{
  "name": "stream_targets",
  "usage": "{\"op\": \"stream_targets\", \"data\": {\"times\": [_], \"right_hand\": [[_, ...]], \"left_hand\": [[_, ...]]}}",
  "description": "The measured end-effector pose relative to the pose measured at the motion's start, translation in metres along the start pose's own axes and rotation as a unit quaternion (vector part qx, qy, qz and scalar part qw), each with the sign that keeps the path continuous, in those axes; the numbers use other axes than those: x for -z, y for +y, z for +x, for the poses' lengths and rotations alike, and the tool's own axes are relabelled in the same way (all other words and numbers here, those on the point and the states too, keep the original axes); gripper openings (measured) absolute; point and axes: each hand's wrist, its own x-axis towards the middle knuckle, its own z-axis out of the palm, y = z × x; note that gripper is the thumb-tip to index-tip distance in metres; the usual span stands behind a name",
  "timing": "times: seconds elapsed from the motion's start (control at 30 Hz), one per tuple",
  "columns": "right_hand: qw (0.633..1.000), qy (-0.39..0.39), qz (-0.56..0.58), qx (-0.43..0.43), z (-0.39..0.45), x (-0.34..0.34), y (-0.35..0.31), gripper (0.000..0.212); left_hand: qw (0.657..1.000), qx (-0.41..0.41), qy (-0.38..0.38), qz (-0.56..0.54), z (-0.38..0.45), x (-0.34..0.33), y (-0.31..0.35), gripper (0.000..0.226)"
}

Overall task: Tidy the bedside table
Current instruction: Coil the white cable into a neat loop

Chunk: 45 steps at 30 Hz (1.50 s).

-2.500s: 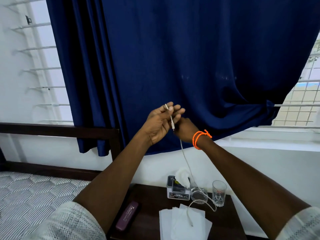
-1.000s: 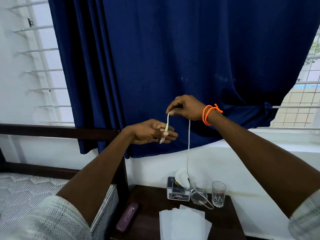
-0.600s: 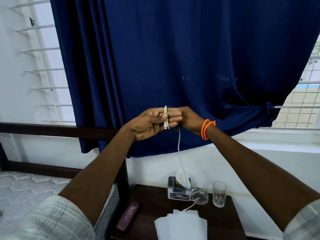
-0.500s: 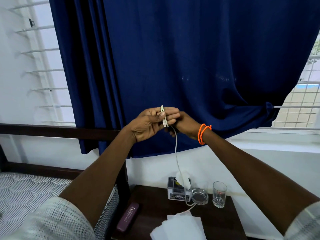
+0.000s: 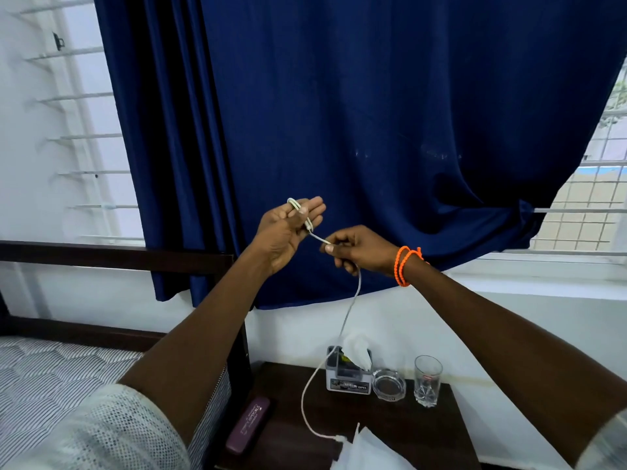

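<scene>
Your left hand (image 5: 286, 228) held a small coil of white cable (image 5: 351, 300) under its thumb, while your right hand (image 5: 356, 249) pinched the slack strand hanging toward the bedside table (image 5: 424, 432).

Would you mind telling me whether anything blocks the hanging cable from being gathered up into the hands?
Nothing visible does. The white cable hangs freely from the right hand in front of the tissue box, its end plug beside the white papers.
</scene>
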Motion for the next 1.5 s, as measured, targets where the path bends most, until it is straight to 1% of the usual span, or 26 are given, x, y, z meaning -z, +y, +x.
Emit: {"op": "stream_targets", "data": {"times": [0.07, 0.17, 0.2, 0.23, 0.3, 0.33, 0.4, 0.47, 0.53, 0.57, 0.67, 0.7, 0.77, 0.87, 0.97, 1.0, 1.07, 1.13, 1.2, 1.27, 1.33, 1.4, 1.5], "right_hand": [[1.000, 0.006, -0.028, 0.005, 0.000, 0.003, 0.000, 0.014], [0.997, 0.004, -0.075, 0.012, 0.002, 0.006, -0.002, 0.009], [0.996, 0.006, -0.091, 0.012, 0.003, 0.006, -0.003, 0.007], [0.994, 0.009, -0.112, 0.013, 0.004, 0.007, -0.004, 0.006], [0.987, 0.019, -0.157, 0.020, 0.005, 0.010, -0.008, 0.006], [0.984, 0.024, -0.174, 0.024, 0.005, 0.011, -0.010, 0.006], [0.979, 0.032, -0.198, 0.031, 0.005, 0.015, -0.016, 0.007], [0.973, 0.040, -0.224, 0.043, 0.005, 0.021, -0.022, 0.008], [0.964, 0.050, -0.254, 0.060, 0.005, 0.029, -0.028, 0.010], [0.960, 0.055, -0.267, 0.068, 0.005, 0.033, -0.030, 0.012], [0.950, 0.059, -0.297, 0.081, 0.007, 0.044, -0.038, 0.012], [0.947, 0.059, -0.305, 0.085, 0.007, 0.046, -0.040, 0.012], [0.940, 0.065, -0.322, 0.092, 0.008, 0.051, -0.043, 0.012], [0.932, 0.081, -0.339, 0.098, 0.011, 0.055, -0.047, 0.012], [0.931, 0.090, -0.338, 0.106, 0.013, 0.058, -0.052, 0.012], [0.931, 0.091, -0.336, 0.110, 0.013, 0.059, -0.054, 0.012], [0.930, 0.093, -0.337, 0.117, 0.014, 0.060, -0.058, 0.011], [0.929, 0.094, -0.338, 0.121, 0.014, 0.060, -0.060, 0.010], [0.930, 0.100, -0.331, 0.122, 0.014, 0.061, -0.060, 0.009], [0.933, 0.109, -0.319, 0.125, 0.014, 0.061, -0.059, 0.008], [0.939, 0.115, -0.297, 0.131, 0.014, 0.061, -0.058, 0.007], [0.951, 0.119, -0.253, 0.134, 0.013, 0.062, -0.057, 0.006], [0.963, 0.127, -0.193, 0.136, 0.013, 0.061, -0.057, 0.007]], "left_hand": [[0.999, -0.001, 0.014, 0.036, 0.000, 0.001, -0.003, 0.040], [0.989, -0.020, 0.029, 0.143, -0.001, -0.001, -0.008, 0.043], [0.981, -0.031, 0.035, 0.189, 0.000, -0.001, -0.010, 0.041], [0.971, -0.046, 0.040, 0.231, 0.001, -0.002, -0.011, 0.033], [0.934, -0.084, 0.051, 0.344, 0.003, -0.005, -0.013, 0.005], [0.907, -0.106, 0.056, 0.404, 0.004, -0.007, -0.015, 0.009], [0.866, -0.141, 0.060, 0.475, 0.008, -0.007, -0.017, 0.015], [0.840, -0.154, 0.055, 0.517, 0.009, -0.005, -0.018, 0.019], [0.831, -0.144, 0.047, 0.534, 0.008, -0.005, -0.018, 0.030], [0.827, -0.139, 0.042, 0.544, 0.008, -0.004, -0.017, 0.028], [0.802, -0.129, 0.023, 0.582, 0.011, 0.004, -0.020, 0.008], [0.801, -0.124, 0.015, 0.585, 0.011, 0.005, -0.021, 0.006], [0.799, -0.117, 0.001, 0.589, 0.009, 0.005, -0.021, 0.019], [0.782, -0.109, -0.019, 0.614, 0.006, 0.000, -0.019, 0.033], [0.792, -0.077, -0.040, 0.604, 0.005, -0.006, -0.016, 0.041], [0.791, -0.069, -0.050, 0.606, 0.005, -0.007, -0.015, 0.041], [0.793, -0.045, -0.079, 0.602, 0.003, -0.009, -0.014, 0.037], [0.814, -0.004, -0.117, 0.569, 0.000, -0.012, -0.011, 0.028], [0.851, 0.056, -0.160, 0.497, -0.003, -0.015, -0.008, 0.019], [0.887, 0.133, -0.189, 0.399, -0.006, -0.019, -0.001, 0.026], [0.905, 0.186, -0.222, 0.310, -0.007, -0.021, 0.006, 0.032], [0.918, 0.198, -0.250, 0.236, -0.008, -0.022, 0.013, 0.032], [0.938, 0.180, -0.268, 0.128, -0.006, -0.023, 0.020, 0.030]]}}
